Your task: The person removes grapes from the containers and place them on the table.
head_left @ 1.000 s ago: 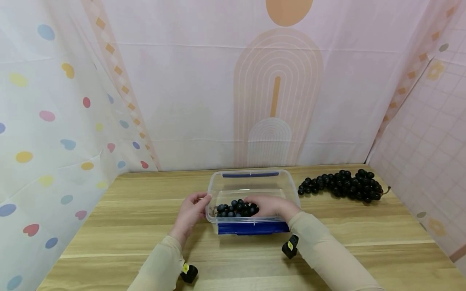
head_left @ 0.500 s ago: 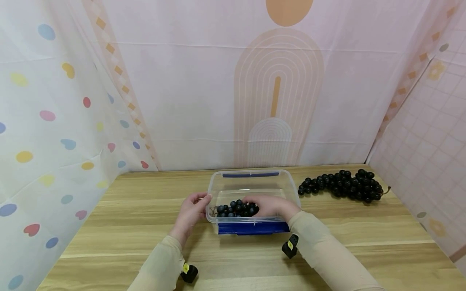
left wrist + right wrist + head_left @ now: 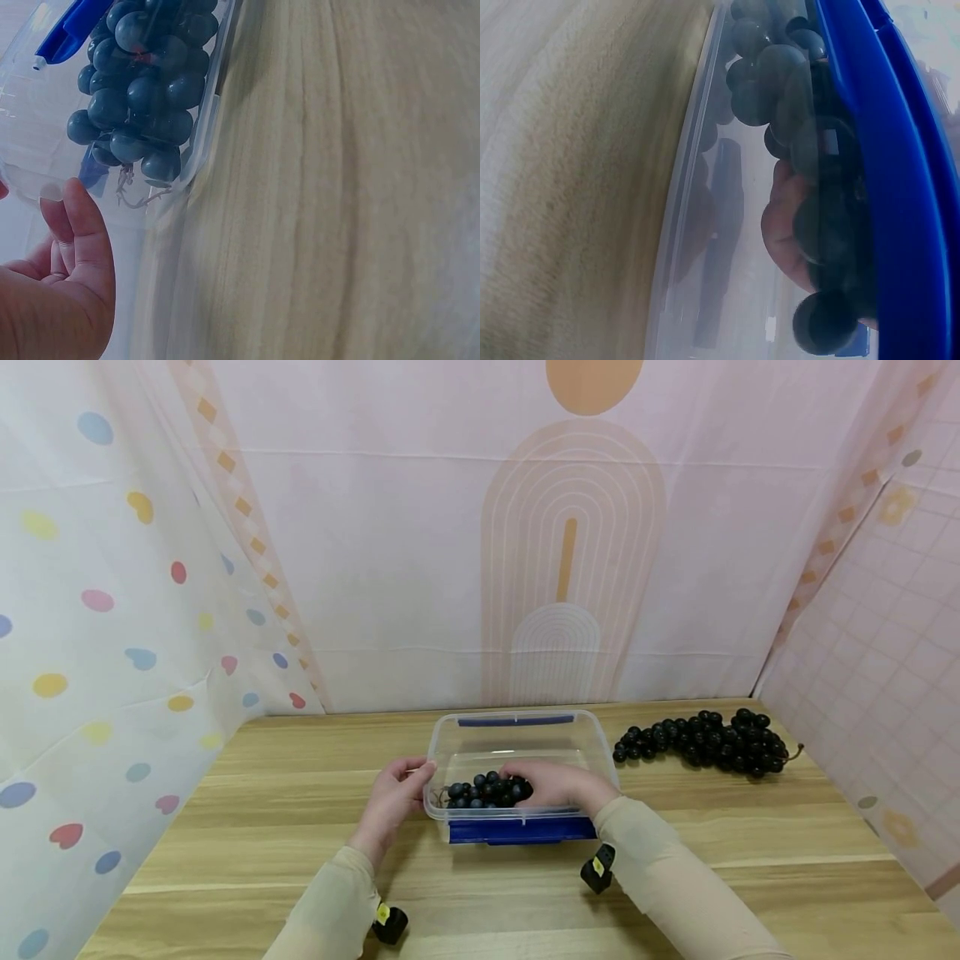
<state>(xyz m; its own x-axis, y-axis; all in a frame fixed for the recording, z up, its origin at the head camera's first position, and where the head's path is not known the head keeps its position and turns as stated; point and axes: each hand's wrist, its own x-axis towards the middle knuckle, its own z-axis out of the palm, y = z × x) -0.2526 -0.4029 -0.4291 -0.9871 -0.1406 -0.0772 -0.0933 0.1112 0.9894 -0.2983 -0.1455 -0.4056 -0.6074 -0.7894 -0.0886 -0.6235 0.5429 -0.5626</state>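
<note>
A clear plastic food container (image 3: 517, 717) with blue side clips stands on the table, without a lid over it. Inside, toward its near left side, lies a bunch of dark grapes (image 3: 480, 792). My right hand (image 3: 558, 783) reaches into the container and grips the right end of the bunch. Through the wall in the right wrist view, a finger (image 3: 784, 232) curls beneath the grapes. At the container's left side, my left hand (image 3: 397, 789) pinches the rim. The left wrist view has its fingertips (image 3: 79, 195) against the clear wall, close to the grape stem (image 3: 131, 195).
A second, longer bunch of black grapes (image 3: 705, 742) lies at the back right of the wooden table (image 3: 300, 827). Patterned cloths (image 3: 390, 568) hang behind the table and at both sides. The blue front clip (image 3: 521, 831) hangs down on the container's near side.
Over the last second the grapes have shifted very slightly in the container under my right hand. My left hand and the container have stayed in place.
</note>
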